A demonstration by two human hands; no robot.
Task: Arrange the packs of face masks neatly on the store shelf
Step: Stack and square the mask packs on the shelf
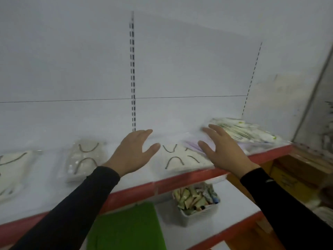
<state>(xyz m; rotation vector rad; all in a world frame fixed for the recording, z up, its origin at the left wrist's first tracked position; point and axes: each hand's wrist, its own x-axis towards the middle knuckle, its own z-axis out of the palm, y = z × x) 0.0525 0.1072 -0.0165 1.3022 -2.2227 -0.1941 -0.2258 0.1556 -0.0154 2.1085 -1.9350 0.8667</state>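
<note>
No readable brand or print anywhere; the frame is soft and the pack labels smear out. Left hand (134,152) is flat, fingers straight, thumb splayed wide, holding nothing, hovering over the white shelf (45,192) with its red front lip. Right hand (222,150) is likewise spread flat, gripping nothing, over the right edge of the centre mask pack (177,158); can't tell whether it touches. That pack sits between the hands: clear crinkly plastic bag, white masks, dark curved ear loops. Just left of the left hand is a second mask pack (84,159) of the same kind, and further left a third mask pack (13,170), cut by the frame edge. Beyond the right fingertips is a blurred stack of packs (252,131), white with green and lilac print, unreadable. Below the hands, on the lower shelf: green flat sheet (126,230) and a white plastic basket (200,212) of small wrapped sachets. Black sleeves on both arms.
</note>
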